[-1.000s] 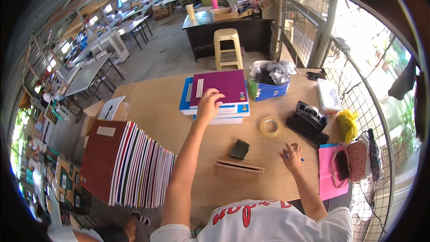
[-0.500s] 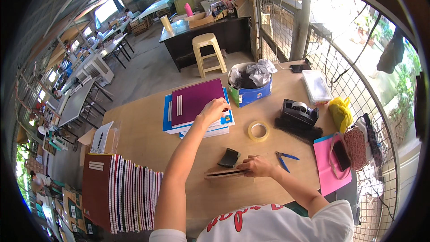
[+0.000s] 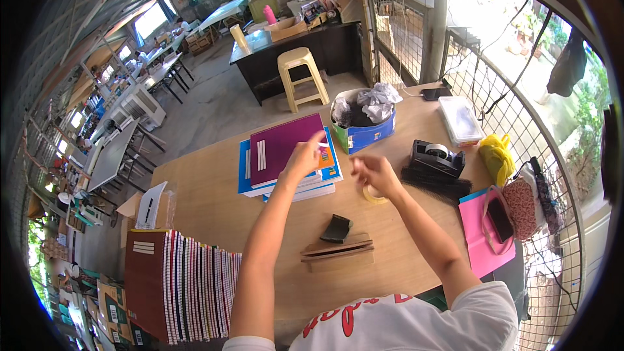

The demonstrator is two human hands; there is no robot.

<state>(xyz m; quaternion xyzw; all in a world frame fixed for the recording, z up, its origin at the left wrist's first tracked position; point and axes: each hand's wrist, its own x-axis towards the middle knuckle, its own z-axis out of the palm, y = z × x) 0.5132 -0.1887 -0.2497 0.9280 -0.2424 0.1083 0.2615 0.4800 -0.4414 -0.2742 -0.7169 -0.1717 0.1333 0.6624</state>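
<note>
My left hand [image 3: 303, 158] hovers over the right side of a purple spiral notebook [image 3: 283, 136], index finger stretched out. A small white piece [image 3: 323, 145] shows beside its fingers; whether they hold it I cannot tell. The notebook lies on a stack of blue-covered books [image 3: 244, 179]. My right hand [image 3: 378, 177], blurred and with bent fingers, is raised above a roll of clear tape [image 3: 375, 197], covering most of it. Nearer me, a brown slotted holder [image 3: 338, 251] lies on the table beside a dark curved piece [image 3: 337, 229].
A box of crumpled paper [image 3: 370, 133] stands behind the hands. To the right are a tape dispenser [image 3: 437, 159], a plastic case [image 3: 460, 120], yellow bundle [image 3: 497, 159] and pink folder [image 3: 478, 240]. Spiral notebooks [image 3: 195, 286] stack at front left. Wire mesh borders the right side.
My right hand has let go of the brown holder and moved up toward the left hand. The left hand has lifted its index finger. The blue-handled cutters are now hidden behind my right forearm.
</note>
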